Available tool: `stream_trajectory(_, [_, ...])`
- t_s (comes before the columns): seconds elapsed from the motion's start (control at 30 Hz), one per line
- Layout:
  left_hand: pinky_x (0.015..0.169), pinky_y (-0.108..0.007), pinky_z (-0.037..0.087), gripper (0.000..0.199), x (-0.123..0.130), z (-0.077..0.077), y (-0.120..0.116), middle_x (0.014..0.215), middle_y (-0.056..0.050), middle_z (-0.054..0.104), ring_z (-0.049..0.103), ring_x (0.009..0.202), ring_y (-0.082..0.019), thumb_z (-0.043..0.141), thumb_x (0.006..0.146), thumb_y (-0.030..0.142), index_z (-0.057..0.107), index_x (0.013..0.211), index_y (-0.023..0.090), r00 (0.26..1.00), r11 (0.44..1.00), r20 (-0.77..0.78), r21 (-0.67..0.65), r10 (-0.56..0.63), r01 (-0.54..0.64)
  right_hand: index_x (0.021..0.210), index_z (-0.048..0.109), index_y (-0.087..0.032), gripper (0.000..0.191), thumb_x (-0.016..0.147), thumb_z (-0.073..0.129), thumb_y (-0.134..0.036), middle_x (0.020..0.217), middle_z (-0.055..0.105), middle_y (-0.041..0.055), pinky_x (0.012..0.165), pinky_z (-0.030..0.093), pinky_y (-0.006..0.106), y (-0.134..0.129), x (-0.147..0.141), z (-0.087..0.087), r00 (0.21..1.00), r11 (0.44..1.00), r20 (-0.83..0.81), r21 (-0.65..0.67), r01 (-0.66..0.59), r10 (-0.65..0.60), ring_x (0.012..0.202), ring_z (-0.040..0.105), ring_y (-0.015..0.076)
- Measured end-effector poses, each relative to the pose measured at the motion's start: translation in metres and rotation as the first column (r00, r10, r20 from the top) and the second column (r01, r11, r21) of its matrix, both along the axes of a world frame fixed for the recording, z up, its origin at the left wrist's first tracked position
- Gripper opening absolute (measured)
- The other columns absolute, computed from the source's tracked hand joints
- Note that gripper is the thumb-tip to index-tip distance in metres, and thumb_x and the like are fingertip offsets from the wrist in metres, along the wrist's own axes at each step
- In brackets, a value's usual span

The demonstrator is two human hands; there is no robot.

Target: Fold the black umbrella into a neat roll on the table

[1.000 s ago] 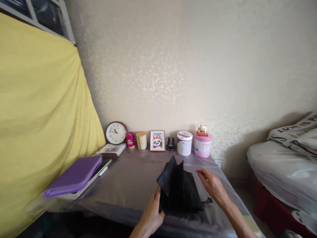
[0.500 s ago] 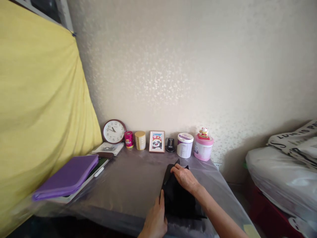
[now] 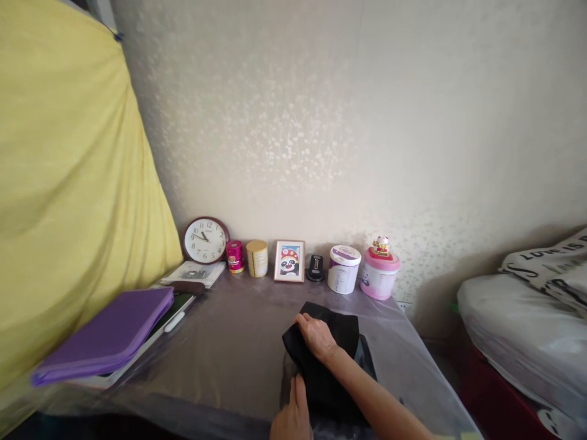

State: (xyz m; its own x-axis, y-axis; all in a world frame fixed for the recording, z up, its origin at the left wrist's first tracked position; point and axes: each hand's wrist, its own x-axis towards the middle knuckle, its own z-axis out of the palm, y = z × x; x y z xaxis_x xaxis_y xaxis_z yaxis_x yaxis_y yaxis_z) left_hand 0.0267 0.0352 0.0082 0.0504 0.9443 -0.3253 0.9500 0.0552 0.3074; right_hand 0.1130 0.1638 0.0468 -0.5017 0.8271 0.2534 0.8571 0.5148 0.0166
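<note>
- Nearest, at the near edge of view, the bare left hand (image 3: 293, 418) touches the near left side of a black fabric bundle (image 3: 323, 385) with loose, flat flaps, possibly a folding umbrella; whether its fingers are closed on the cloth, I cannot tell.
- The bundle lies to the right and far of that hand, on the near right part of the table. It appears to stretch from near right to far left, though its long axis is partly hidden beneath the right forearm.
- The bare right hand (image 3: 316, 336) reaches across from the near right, fingers pinched on the flap's far left edge. It is the closer of the two to the far end; the left is closer to the near end.
- Under both spreads the table (image 3: 229, 348), covered in shiny, greyish-purple sheeting.
- Farther left lies a soft purple folder (image 3: 110, 330) on a flat, white-edged board, beside a drooping yellow cloth (image 3: 87, 201).
- Along the far edge stand, left to right, a round brown-rimmed clock (image 3: 206, 240), small containers, a panda picture in a pale frame (image 3: 289, 261) and two lidded tubs.
- Beyond rises a beige patterned wall (image 3: 293, 122).
</note>
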Motion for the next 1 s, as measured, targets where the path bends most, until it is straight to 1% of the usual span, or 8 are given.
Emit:
stream_trajectory(0.17, [0.086, -0.026, 0.042, 0.070, -0.002, -0.007, -0.003, 0.141, -0.008, 0.027, 0.047, 0.114, -0.020, 0.037, 0.072, 0.005, 0.017, 0.137, 0.019, 0.999, 0.997, -0.013, 0.065, 0.032, -0.031, 0.094, 0.050, -0.021, 0.018, 0.086, 0.037, -0.012, 0.082, 0.063, 0.0019, 0.054, 0.042, 0.021, 0.005, -0.001, -0.015, 1.000, 1.000, 0.000, 0.005, 0.016, -0.016, 0.067, 0.063, 0.0143])
stream_trajectory(0.27, [0.089, -0.034, 0.041, 0.078, -0.001, 0.000, -0.007, 0.142, -0.005, 0.026, 0.039, 0.121, -0.024, 0.045, 0.067, 0.006, 0.016, 0.136, 0.031, 0.996, 0.984, -0.085, 0.179, 0.023, -0.008, 0.093, 0.051, -0.021, 0.017, 0.086, 0.037, -0.013, 0.081, 0.063, 0.0019, 0.052, 0.042, 0.021, 0.005, 0.001, -0.019, 0.999, 1.000, -0.030, 0.003, 0.026, -0.026, 0.066, 0.063, 0.0146])
stream_trajectory(0.37, [0.085, -0.042, 0.042, 0.085, 0.000, 0.011, -0.007, 0.146, -0.003, 0.013, 0.044, 0.113, -0.029, 0.049, 0.062, 0.005, 0.019, 0.133, 0.038, 0.988, 0.963, -0.150, 0.255, -0.049, 0.087, 0.093, 0.051, -0.021, 0.017, 0.088, 0.035, -0.016, 0.081, 0.064, 0.0022, 0.053, 0.042, 0.020, 0.005, 0.002, -0.020, 0.997, 1.000, -0.074, -0.010, 0.030, -0.030, 0.068, 0.063, 0.0142])
stream_trajectory(0.43, [0.082, -0.043, 0.044, 0.086, -0.001, 0.016, -0.005, 0.147, -0.001, 0.001, 0.049, 0.106, -0.028, 0.049, 0.061, 0.004, 0.018, 0.134, 0.037, 0.983, 0.958, -0.155, 0.252, -0.100, 0.137, 0.093, 0.052, -0.021, 0.018, 0.089, 0.034, -0.018, 0.082, 0.064, 0.0025, 0.054, 0.042, 0.020, 0.005, 0.002, -0.020, 0.993, 0.999, -0.110, -0.019, 0.039, -0.041, 0.069, 0.063, 0.0141])
stream_trajectory(0.53, [0.079, -0.036, 0.047, 0.087, -0.004, 0.015, -0.001, 0.146, 0.001, -0.003, 0.052, 0.103, -0.024, 0.045, 0.061, 0.003, 0.012, 0.135, 0.035, 0.987, 0.971, -0.067, 0.183, -0.145, 0.155, 0.092, 0.053, -0.021, 0.019, 0.090, 0.034, -0.020, 0.084, 0.064, 0.0026, 0.058, 0.044, 0.020, 0.005, 0.005, -0.018, 0.980, 0.998, -0.194, -0.043, 0.040, -0.047, 0.070, 0.063, 0.0131])
stream_trajectory(0.7, [0.074, -0.024, 0.047, 0.087, -0.006, 0.005, 0.002, 0.147, -0.003, -0.003, 0.058, 0.097, -0.016, 0.035, 0.064, -0.001, 0.002, 0.136, 0.033, 0.987, 0.986, 0.070, 0.098, -0.143, 0.136, 0.091, 0.055, -0.020, 0.020, 0.089, 0.035, -0.020, 0.088, 0.063, 0.0021, 0.072, 0.045, 0.021, -0.011, 0.022, -0.007, 0.902, 0.988, -0.416, -0.047, -0.147, 0.115, 0.080, 0.059, 0.0118])
stream_trajectory(0.87, [0.079, -0.024, 0.044, 0.081, -0.001, -0.002, 0.002, 0.147, 0.000, -0.005, 0.054, 0.104, -0.017, 0.032, 0.066, 0.000, 0.006, 0.137, 0.030, 0.987, 0.981, 0.057, 0.133, -0.151, 0.142, 0.093, 0.059, -0.020, 0.024, 0.090, 0.035, -0.020, 0.095, 0.063, 0.0038, 0.087, 0.042, 0.028, -0.039, 0.047, -0.010, 0.874, 0.945, -0.377, 0.010, -0.327, 0.306, 0.091, 0.057, 0.0131])
stream_trajectory(1.0, [0.086, -0.022, 0.041, 0.078, -0.001, -0.006, 0.002, 0.146, 0.000, -0.005, 0.050, 0.110, -0.016, 0.031, 0.068, 0.002, 0.003, 0.138, 0.023, 0.986, 0.979, 0.047, 0.138, -0.158, 0.151, 0.104, 0.058, -0.020, 0.027, 0.089, 0.035, -0.018, 0.115, 0.058, 0.0074, 0.095, 0.039, 0.034, -0.044, 0.065, -0.019, 0.883, 0.945, -0.341, 0.070, -0.319, 0.324, 0.110, 0.049, 0.0157])
